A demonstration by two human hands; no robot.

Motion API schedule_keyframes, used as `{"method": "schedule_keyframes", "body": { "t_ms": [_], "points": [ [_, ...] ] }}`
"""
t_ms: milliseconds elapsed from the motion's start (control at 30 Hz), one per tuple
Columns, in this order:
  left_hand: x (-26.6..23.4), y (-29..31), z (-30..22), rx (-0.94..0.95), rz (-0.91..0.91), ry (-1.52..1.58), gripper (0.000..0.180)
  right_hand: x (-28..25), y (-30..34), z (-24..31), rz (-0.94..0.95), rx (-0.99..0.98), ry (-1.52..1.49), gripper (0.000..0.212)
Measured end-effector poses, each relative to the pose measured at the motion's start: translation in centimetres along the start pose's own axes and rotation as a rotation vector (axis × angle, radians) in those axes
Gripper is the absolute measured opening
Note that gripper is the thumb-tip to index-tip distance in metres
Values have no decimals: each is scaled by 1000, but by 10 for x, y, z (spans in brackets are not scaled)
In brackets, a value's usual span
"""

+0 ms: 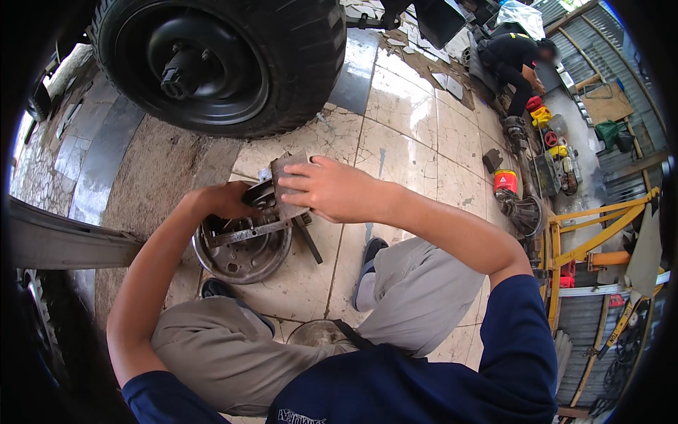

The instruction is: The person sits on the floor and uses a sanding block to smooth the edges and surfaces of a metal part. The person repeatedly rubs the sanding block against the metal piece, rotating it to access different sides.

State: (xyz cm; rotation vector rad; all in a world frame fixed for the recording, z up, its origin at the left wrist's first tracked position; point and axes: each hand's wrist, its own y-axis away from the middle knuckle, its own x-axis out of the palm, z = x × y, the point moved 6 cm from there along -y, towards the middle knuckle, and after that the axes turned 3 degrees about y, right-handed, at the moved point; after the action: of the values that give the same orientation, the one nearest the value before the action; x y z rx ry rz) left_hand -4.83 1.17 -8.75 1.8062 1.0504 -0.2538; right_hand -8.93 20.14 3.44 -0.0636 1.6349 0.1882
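A round metal drum-brake backing plate [247, 263] rests on the tiles in front of my feet. A flat steel bar [247, 234] crosses over it, and a short dark rod [311, 244] sticks out at its right side. My right hand [332, 189] has its fingers over a curved grey-brown brake shoe [288, 205] at the right of the assembly. My left hand [227, 201] is curled at the far left of the brake assembly, thumb pointing inward. What its fingers grip there is partly hidden.
A large black wheel [296, 78] stands just beyond the brake assembly. A grey beam [78, 240] reaches in from the left. On the right are a red can [505, 181], a metal axle part [524, 215] and a yellow frame [600, 233]. Another person [512, 60] bends down at the far right.
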Motion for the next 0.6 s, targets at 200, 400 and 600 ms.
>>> {"method": "schedule_keyframes", "body": {
  "t_ms": [200,400,600],
  "points": [
    [-3,3,-10,7,22,13,72,-2,3,-11,-30,70,30,48],
    [-1,0,-5,54,0,22,68,-4,1,-2,-4,58,-24,49],
    [0,0,-3,64,-22,32,63,1,2,6,-81,24,21,42]
  ]
}}
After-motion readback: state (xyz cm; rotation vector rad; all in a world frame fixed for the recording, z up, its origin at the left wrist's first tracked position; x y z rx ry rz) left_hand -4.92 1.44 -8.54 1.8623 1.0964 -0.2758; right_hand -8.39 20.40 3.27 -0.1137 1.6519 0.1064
